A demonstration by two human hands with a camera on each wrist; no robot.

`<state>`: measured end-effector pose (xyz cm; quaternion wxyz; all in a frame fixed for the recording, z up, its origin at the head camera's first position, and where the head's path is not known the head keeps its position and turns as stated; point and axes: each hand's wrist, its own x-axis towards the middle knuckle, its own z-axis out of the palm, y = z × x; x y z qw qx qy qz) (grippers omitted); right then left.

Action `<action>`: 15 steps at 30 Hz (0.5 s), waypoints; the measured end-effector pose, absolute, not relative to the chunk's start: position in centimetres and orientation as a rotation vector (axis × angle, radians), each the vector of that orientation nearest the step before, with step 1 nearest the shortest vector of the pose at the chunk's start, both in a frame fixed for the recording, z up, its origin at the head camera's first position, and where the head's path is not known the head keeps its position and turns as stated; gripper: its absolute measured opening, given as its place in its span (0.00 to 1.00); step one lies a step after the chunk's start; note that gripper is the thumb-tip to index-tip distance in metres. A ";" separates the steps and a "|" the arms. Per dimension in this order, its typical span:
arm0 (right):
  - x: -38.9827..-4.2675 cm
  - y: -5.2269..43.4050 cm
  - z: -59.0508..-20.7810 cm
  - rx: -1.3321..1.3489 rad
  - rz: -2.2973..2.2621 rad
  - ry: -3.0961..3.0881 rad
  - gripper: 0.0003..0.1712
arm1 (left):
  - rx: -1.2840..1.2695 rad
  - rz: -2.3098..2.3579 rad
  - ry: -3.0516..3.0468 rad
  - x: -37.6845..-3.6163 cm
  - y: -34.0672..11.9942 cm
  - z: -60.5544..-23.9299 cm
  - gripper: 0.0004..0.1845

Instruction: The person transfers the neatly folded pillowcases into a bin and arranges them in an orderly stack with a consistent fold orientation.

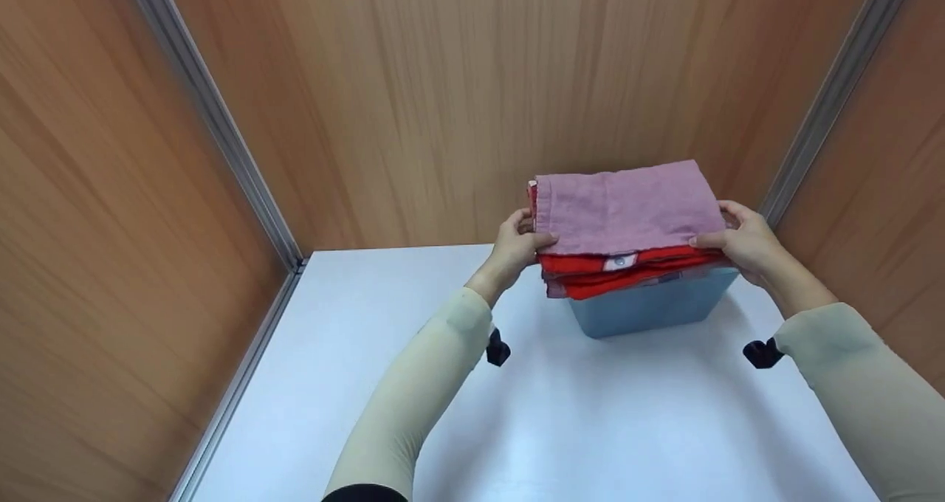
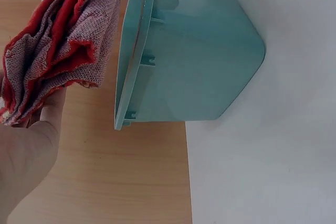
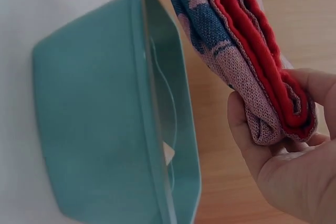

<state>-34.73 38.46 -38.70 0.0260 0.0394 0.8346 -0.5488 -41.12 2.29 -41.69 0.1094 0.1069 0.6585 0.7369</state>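
The person holds a folded stack of cloths [image 1: 624, 229] between both hands, just above a teal plastic bin [image 1: 650, 306] that stands on the white table [image 1: 517, 413]. The left hand [image 1: 517, 245] grips the stack's left end, thumb on top of the pink top layer and fingers curled underneath; the right hand [image 1: 746, 240] pinches the right end the same way. In the wrist views the stack is clear of the bin's rim, not yet touching it.

What could go wrong, as I see it: the stack looks at least as wide as the bin's mouth, so its ends may catch on the rim and buckle the folds. The red and patterned layers below the pink one already fan apart at the edges, and with only the two ends pinched, a middle layer could sag or slip out between the hands. The bin looks light and stands free, so a push down on one edge could tip or slide it.

The table is smooth, white and faintly glossy. Wood-grain panels [image 1: 443, 103] wall it in on three sides, joined by pale metal strips [image 1: 214, 118] at the corners. Both arms wear cream sleeves [image 1: 421, 399], each with a small black mount near the wrist
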 end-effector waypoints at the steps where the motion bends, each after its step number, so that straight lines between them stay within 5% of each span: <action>1: -34.9 38.6 -38.5 0.130 -1.698 2.595 0.52 | 0.316 2.178 1.929 -41.2 2.5 -41.6 0.28; 15: -36.6 40.0 -37.1 0.336 -1.799 2.683 0.47 | 0.322 2.291 1.875 -42.1 6.1 -41.5 0.37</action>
